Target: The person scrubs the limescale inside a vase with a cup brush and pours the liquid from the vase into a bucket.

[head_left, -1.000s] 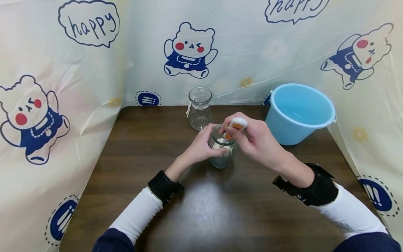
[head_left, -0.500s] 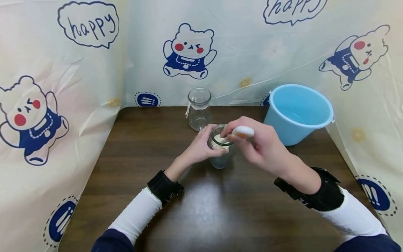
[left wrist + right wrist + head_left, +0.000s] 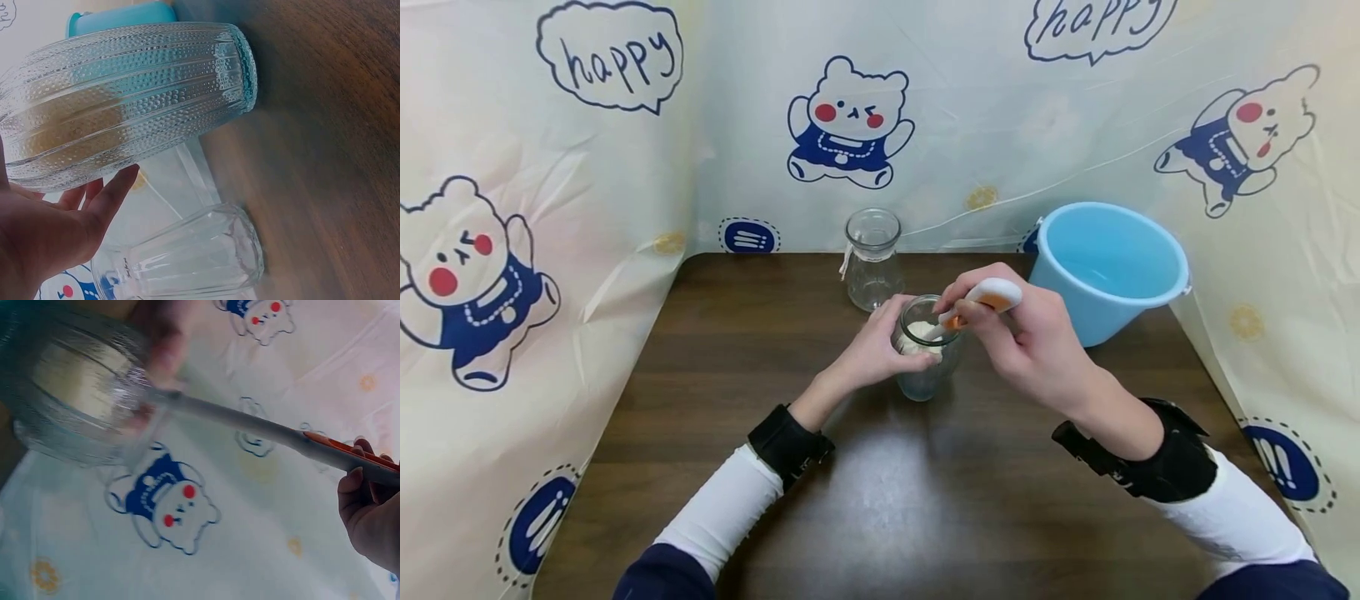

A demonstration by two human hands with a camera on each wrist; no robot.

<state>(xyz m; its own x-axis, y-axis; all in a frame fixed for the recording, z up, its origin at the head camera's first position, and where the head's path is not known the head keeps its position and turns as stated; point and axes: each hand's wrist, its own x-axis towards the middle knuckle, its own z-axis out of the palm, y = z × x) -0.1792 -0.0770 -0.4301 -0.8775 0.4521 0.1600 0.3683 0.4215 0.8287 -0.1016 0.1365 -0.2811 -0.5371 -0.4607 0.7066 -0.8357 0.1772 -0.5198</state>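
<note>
My left hand (image 3: 880, 346) grips a ribbed, textured glass jar (image 3: 181, 75) round its upper part, thumb toward me; the jar stands upright on the table. In my right hand (image 3: 1037, 342) is the white and orange handle of a sponge bottle brush (image 3: 996, 293), tilted up to the right. Its grey shaft (image 3: 231, 419) runs through the jar's mouth. The pale sponge head (image 3: 75, 122) shows through the glass in the jar's upper half. Behind the jar stands a second clear glass vase (image 3: 874, 275) with a cord tied at its neck, untouched.
A light blue bucket (image 3: 1075, 304) stands at the back right, close to the right hand. The brown wooden table (image 3: 760, 333) is bordered by a printed cloth (image 3: 737, 125) at the back and both sides.
The brush handle tipped lower to the right, then rose a little, my right hand moving with it. My left hand keeps its hold on the jar, which stays in place.
</note>
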